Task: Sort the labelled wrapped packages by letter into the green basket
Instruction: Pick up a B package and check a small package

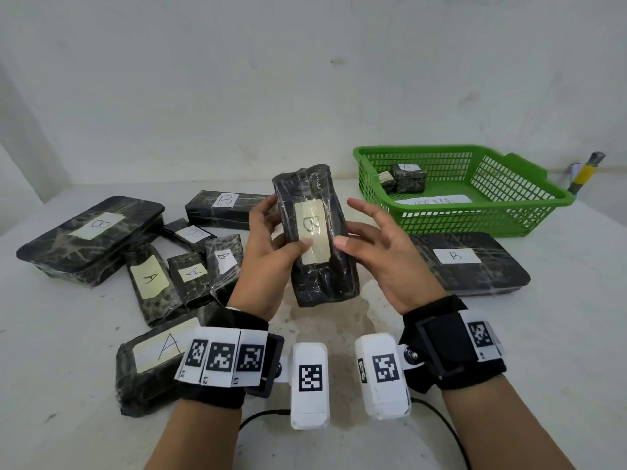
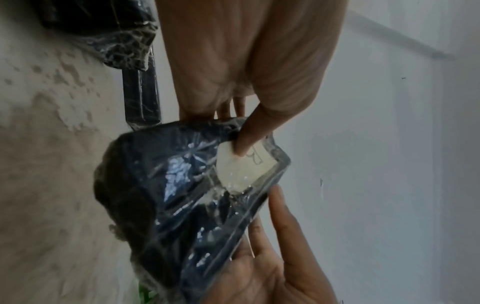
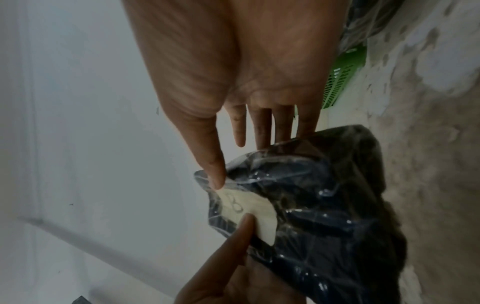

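Head view, held item: a long black package wrapped in clear film, cream label marked "B" facing the camera, sits at frame centre, raised above the white table.
Head view, left hand: left hand grips the package's left edge, thumb across the label's lower left, fingers curled behind.
Head view, right hand: right hand is spread, thumb tip touching the package's right edge beside the label; the other fingers are fanned out and clear of it.
Head view, basket: green plastic mesh basket at upper right holds two small black wrapped packages, one marked "A", in its far left corner.
Head view, table: a cluster of black wrapped packages labelled A and B lies at left; one flat package marked "B" lies just below the basket.
Left wrist view: left thumb presses on the cream label of the package; the right hand enters from the lower edge of the frame, fingers straight along the wrap.
Right wrist view: right thumb tip touches the film at the package's corner near the label; the remaining fingers are straight and apart. Basket mesh shows at upper right.
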A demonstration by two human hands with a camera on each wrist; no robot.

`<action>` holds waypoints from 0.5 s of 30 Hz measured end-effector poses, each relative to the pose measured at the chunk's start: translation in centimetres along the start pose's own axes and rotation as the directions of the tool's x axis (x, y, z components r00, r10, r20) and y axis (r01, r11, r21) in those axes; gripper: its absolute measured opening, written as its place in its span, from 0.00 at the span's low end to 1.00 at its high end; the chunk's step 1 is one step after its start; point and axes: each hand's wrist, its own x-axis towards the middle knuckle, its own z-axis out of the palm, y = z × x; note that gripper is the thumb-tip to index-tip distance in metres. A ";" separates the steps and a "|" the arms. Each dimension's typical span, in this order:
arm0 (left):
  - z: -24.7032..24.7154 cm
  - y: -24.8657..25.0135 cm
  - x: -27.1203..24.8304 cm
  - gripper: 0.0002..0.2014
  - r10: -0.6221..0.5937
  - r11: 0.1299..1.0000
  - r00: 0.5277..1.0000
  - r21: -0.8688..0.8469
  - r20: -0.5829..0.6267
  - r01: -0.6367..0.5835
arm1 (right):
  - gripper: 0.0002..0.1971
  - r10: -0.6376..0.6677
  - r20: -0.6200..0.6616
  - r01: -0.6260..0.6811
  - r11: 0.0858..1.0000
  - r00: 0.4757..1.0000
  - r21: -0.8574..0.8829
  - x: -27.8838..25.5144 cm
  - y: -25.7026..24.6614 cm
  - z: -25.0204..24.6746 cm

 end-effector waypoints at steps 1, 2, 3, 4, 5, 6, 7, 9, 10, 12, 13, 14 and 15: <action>0.1 0.1 -0.1 0.34 0.022 1.000 1.000 -0.006 0.008 -0.022 | 0.32 -0.022 -0.011 0.022 0.999 1.000 -0.031 0.0 0.0 0.0; 0.1 0.2 -0.1 0.35 0.039 0.999 0.999 -0.013 0.007 -0.039 | 0.32 -0.046 -0.023 0.044 0.997 0.999 -0.065 0.0 -0.1 0.0; 0.1 0.3 -0.2 0.35 0.047 0.999 0.999 -0.017 0.007 -0.047 | 0.32 -0.067 -0.032 0.063 0.993 0.997 -0.095 -0.1 -0.2 -0.1; 0.2 0.5 -0.2 0.35 0.051 0.999 0.999 -0.017 0.015 -0.051 | 0.33 -0.085 -0.038 0.081 0.990 0.996 -0.116 -0.1 -0.3 -0.2; 0.2 0.6 -0.3 0.35 0.051 0.999 0.998 -0.012 0.032 -0.050 | 0.33 -0.104 -0.041 0.098 0.986 0.994 -0.134 -0.1 -0.3 -0.3; 0.3 0.7 -0.3 0.34 0.043 0.999 0.998 -0.006 0.052 -0.043 | 0.34 -0.123 -0.045 0.114 0.982 0.991 -0.153 -0.1 -0.4 -0.4; 0.5 0.9 -0.4 0.32 0.025 1.000 0.997 -0.004 0.067 -0.024 | 0.35 -0.137 -0.048 0.127 0.977 0.989 -0.168 -0.2 -0.4 -0.4; 0.7 1.3 -0.4 0.32 -0.027 0.999 0.995 -0.021 0.096 0.029 | 0.36 -0.159 -0.050 0.148 0.973 0.986 -0.179 -0.2 -0.4 -0.5; 0.7 1.4 -0.5 0.33 -0.045 0.998 0.993 -0.048 0.109 0.051 | 0.37 -0.167 -0.049 0.155 0.970 0.985 -0.186 -0.1 -0.3 -0.4; 0.9 1.7 -0.5 0.31 -0.059 0.993 0.991 -0.097 0.124 0.072 | 0.37 -0.175 -0.042 0.163 0.967 0.984 -0.196 -0.1 -0.2 -0.3; 0.9 1.8 -0.6 0.28 -0.058 0.992 0.989 -0.103 0.133 0.072 | 0.36 -0.171 -0.035 0.161 0.968 0.985 -0.192 -0.1 -0.2 -0.3; 1.0 1.8 -0.7 0.24 -0.049 0.993 0.989 -0.103 0.141 0.064 | 0.35 -0.161 -0.028 0.153 0.971 0.987 -0.186 -0.1 -0.2 -0.1; 1.1 1.8 -0.8 0.17 -0.036 0.993 0.989 -0.107 0.144 0.051 | 0.35 -0.148 -0.017 0.143 0.973 0.989 -0.182 -0.2 -0.2 -0.1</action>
